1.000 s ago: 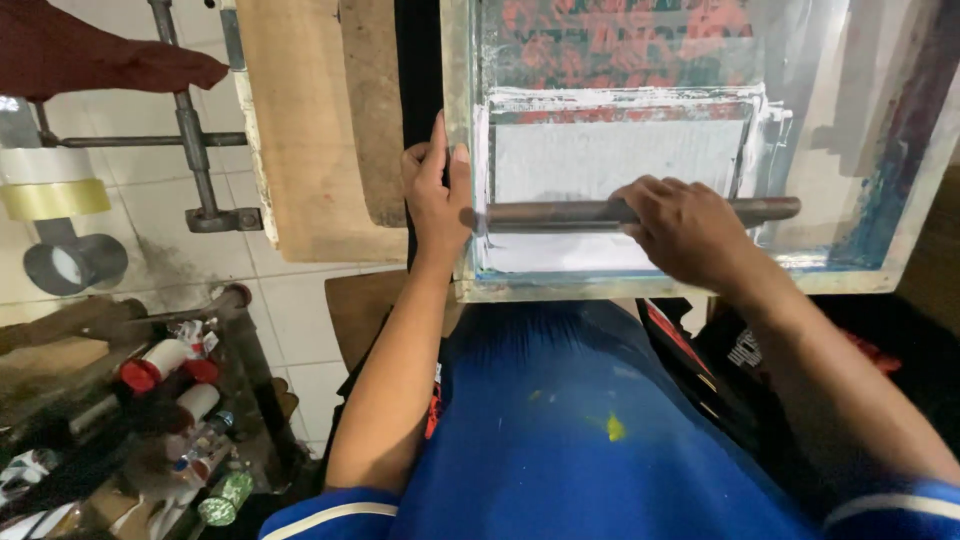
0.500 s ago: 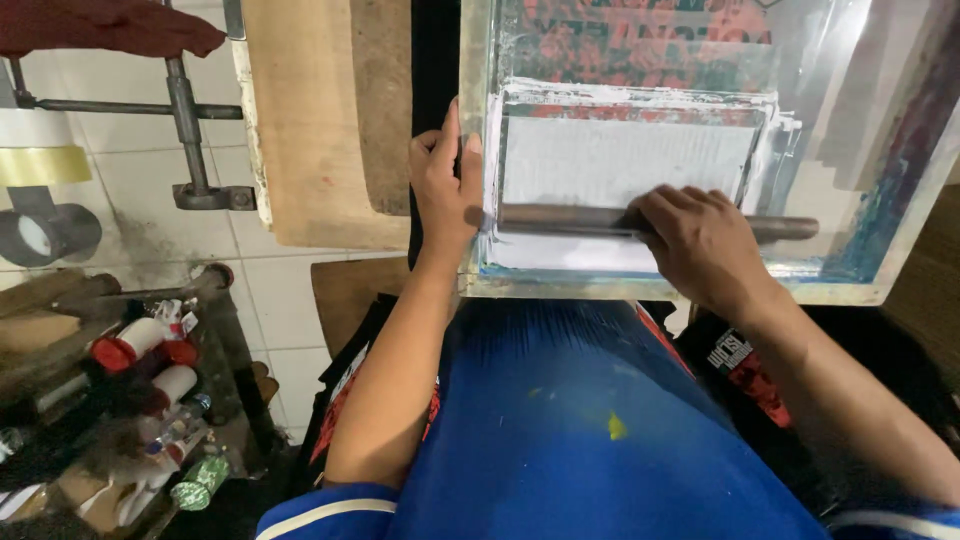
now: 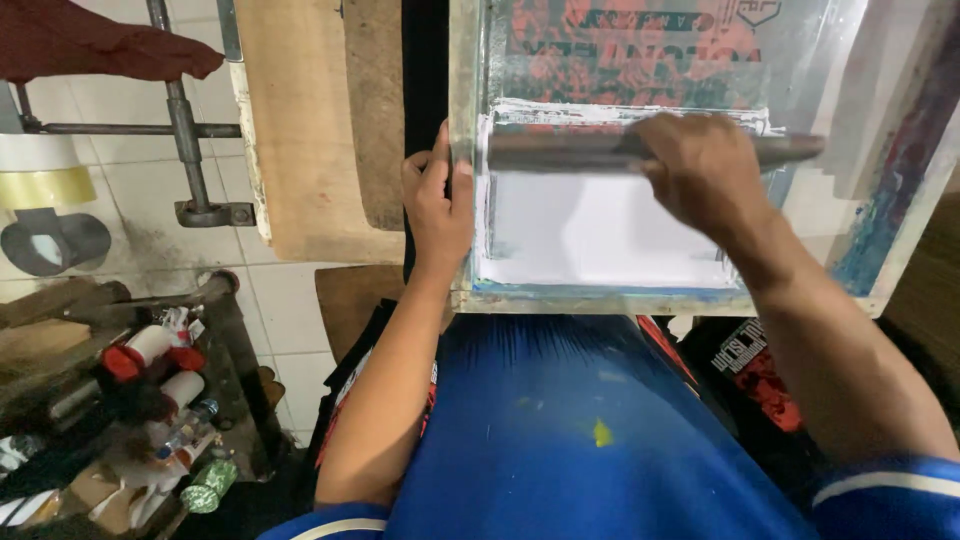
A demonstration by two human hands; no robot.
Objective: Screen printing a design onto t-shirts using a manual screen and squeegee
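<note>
Squeegee lies across the far part of the white ink field inside the screen frame, just below the red printed pattern that shows through the mesh. The right hand holds it with a closed grip around its middle. The left hand has a narrow grip on the left rail of the frame, thumb on the inner side, and it presses the frame down.

White ink covers evenly the whole field between the blade and the near rail, so I judge the stroke as almost complete; only a thin strip at the far edge is left, and the frame is not yet lifted.

Left of the frame stand wooden boards. Further left are a metal pipe stand on the tiled floor and a cluttered rack with red-capped bottles. Nothing blocks the blade, but the frame rails limit its path.
</note>
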